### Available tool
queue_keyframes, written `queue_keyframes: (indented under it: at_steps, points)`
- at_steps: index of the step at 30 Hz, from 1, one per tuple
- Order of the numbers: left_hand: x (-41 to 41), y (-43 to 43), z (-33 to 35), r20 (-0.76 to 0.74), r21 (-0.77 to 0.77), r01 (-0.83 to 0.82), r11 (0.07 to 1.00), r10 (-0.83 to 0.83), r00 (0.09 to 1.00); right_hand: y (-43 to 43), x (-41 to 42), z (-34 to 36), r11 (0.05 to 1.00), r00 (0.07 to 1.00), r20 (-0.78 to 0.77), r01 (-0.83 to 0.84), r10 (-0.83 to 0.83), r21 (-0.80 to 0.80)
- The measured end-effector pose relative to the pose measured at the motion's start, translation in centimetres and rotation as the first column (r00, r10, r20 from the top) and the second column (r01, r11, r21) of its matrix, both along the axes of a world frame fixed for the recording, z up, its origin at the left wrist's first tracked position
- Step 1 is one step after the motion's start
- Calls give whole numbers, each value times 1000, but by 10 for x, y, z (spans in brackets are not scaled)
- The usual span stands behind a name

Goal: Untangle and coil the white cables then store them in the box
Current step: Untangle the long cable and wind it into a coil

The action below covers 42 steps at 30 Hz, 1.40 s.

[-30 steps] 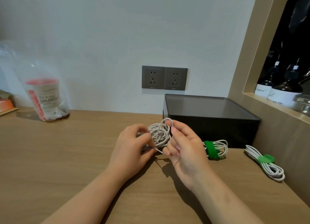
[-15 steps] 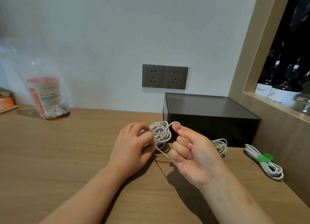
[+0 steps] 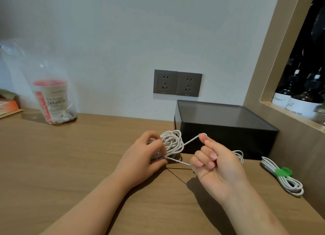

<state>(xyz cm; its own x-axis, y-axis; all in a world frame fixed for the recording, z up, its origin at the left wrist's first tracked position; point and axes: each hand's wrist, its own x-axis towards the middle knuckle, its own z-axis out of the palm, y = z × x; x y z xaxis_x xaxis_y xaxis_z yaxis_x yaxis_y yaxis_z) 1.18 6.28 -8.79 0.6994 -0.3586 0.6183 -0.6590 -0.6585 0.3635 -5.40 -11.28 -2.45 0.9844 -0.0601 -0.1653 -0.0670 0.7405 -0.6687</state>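
My left hand [image 3: 143,157] grips a tangled bundle of white cable [image 3: 173,142] just above the wooden desk. A loop of that cable runs to the right, hooked over the raised index finger of my right hand [image 3: 215,166], whose other fingers are curled round the lower strand. Behind the hands stands the black box [image 3: 226,129], its lid on. Another coiled white cable [image 3: 239,155] peeks out behind my right hand, in front of the box. A third coiled white cable with a green tie [image 3: 283,176] lies at the right by the wall panel.
A clear plastic bag with a paper cup inside [image 3: 52,101] stands at the back left. Two grey wall sockets [image 3: 177,82] sit above the box. A wooden niche with dark bottles [image 3: 299,97] is at the right. An orange item [image 3: 8,105] lies far left.
My right hand has drawn a loop of cable out of the bundle to the right, stretching it taut. The left hand stays on the bundle.
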Motion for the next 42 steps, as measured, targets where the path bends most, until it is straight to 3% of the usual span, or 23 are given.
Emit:
queue_keyframes:
  at_steps: [2,7,10,11,13,15,16,18,21,24,28,33,36,39,40,42]
  points:
    - [1,4,3,-90,35,28,999,-25,996,-4,4,-2,998,996,-57,61,-63,-33]
    - [1,6,8,-216,-86,-36,996,17,976,-8,9,-6,979,987,-126,79,-104,-188]
    - [0,6,12,-245,-49,-74,996,60,968,-8,13,-10,878,978,-144,66,-152,-474]
    - [-2,6,14,-249,-62,-83,995,65,966,-8,15,-13,773,976,-102,87,-193,-629]
    - [-4,8,18,-274,-120,-91,989,55,960,-7,17,-20,416,970,98,185,-222,-890]
    - [-9,8,21,-308,-169,-81,982,25,951,-5,14,-24,57,930,345,354,-126,-933]
    - [-12,7,23,-328,-193,-72,979,5,945,-3,11,-24,-41,901,432,430,-47,-902]
    - [-19,4,28,-366,-263,-46,964,-56,929,3,10,-27,-147,870,479,492,118,-858]
    - [-27,-2,33,-401,-377,-4,926,-160,902,8,11,-32,-182,856,456,502,242,-846]
    - [-29,-7,32,-442,-481,-24,876,-219,870,5,14,-35,-131,810,552,580,199,-804]
    - [-35,-19,29,-487,-574,-73,816,-268,832,-2,15,-36,-88,807,559,581,191,-809]
    - [-43,-33,14,-407,-519,-120,846,-122,905,-17,9,-40,-43,840,513,527,177,-849]
    - [-51,-45,11,-297,-456,-152,877,11,955,-40,5,-39,-211,863,482,504,149,-837]
    - [-58,-58,10,-267,-390,-131,911,24,963,-67,7,-43,-541,947,299,312,115,-781]
    - [-59,-61,10,-275,-358,-126,925,24,961,-73,8,-45,-612,968,228,242,103,-753]
    - [-62,-67,10,-292,-301,-113,947,21,956,-75,7,-47,-659,979,180,198,96,-726]
